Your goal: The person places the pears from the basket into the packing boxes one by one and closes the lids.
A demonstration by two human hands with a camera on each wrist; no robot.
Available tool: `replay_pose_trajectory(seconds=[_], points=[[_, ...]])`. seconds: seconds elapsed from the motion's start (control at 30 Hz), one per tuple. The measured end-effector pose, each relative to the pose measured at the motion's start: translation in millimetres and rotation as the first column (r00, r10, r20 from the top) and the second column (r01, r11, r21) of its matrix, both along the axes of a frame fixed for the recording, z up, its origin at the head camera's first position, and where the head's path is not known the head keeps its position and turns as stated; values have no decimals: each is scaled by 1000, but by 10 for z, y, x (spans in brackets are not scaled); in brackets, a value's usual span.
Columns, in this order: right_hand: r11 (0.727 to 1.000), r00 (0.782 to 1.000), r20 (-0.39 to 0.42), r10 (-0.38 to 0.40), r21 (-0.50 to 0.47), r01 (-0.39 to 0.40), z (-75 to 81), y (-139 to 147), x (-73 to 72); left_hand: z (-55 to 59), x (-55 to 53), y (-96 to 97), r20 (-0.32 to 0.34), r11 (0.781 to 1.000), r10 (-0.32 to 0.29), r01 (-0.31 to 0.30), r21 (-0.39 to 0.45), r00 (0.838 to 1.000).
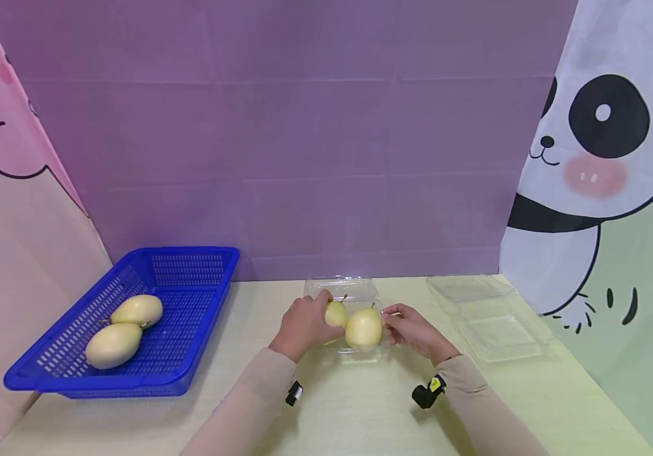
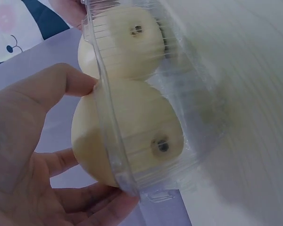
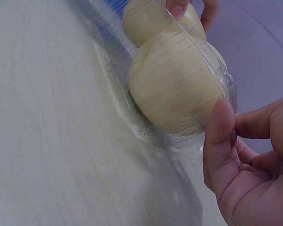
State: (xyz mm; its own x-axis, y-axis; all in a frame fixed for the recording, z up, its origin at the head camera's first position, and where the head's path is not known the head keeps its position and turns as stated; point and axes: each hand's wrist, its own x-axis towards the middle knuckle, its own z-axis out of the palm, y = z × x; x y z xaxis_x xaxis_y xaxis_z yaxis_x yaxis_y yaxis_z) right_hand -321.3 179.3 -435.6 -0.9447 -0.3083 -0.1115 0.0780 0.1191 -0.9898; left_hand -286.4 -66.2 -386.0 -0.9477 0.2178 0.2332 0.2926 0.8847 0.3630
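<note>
A clear plastic clamshell box [image 1: 355, 354] lies open on the pale table [image 1: 360, 411] with two yellow pears in it, its lid [image 1: 340, 288] folded back. My left hand [image 1: 306, 323] curls round the left pear [image 1: 336, 313]. In the left wrist view the left hand [image 2: 108, 143] has its thumb at the box rim [image 2: 106, 117] and its fingers under that pear [image 2: 132, 136]. My right hand [image 1: 403, 323] pinches the box's right end beside the bigger pear [image 1: 363, 328]. Its thumb [image 3: 219, 136] lies on the rim [image 3: 228, 82] by this pear [image 3: 179, 84].
A blue mesh basket [image 1: 189, 259] at the left holds two more pears [image 1: 114, 344] [image 1: 138, 310]. Spare clear boxes [image 1: 491, 316] lie at the right rear of the table. A purple backdrop stands close behind, with printed curtains at both sides.
</note>
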Motion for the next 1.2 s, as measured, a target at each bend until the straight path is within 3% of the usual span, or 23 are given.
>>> replay_pose_trajectory(seconds=[0.47,0.87,1.03,1.2], points=[[999,1000,8,22,-24,-22,-48,20,-25,-146,-49,37,-11,999,-10,9,-44,1000],[1000,1000,5,12,-27,-12,-57,23,-43,-96,-56,-9,-54,998,-53,52,-24,997],[999,1000,1,18,-31,-18,-50,23,-34,-69,-83,-66,-86,997,-71,73,29,994],[999,1000,-6,29,-34,-30,-35,27,-28,-48,-137,-160,-88,985,-45,59,160,995]])
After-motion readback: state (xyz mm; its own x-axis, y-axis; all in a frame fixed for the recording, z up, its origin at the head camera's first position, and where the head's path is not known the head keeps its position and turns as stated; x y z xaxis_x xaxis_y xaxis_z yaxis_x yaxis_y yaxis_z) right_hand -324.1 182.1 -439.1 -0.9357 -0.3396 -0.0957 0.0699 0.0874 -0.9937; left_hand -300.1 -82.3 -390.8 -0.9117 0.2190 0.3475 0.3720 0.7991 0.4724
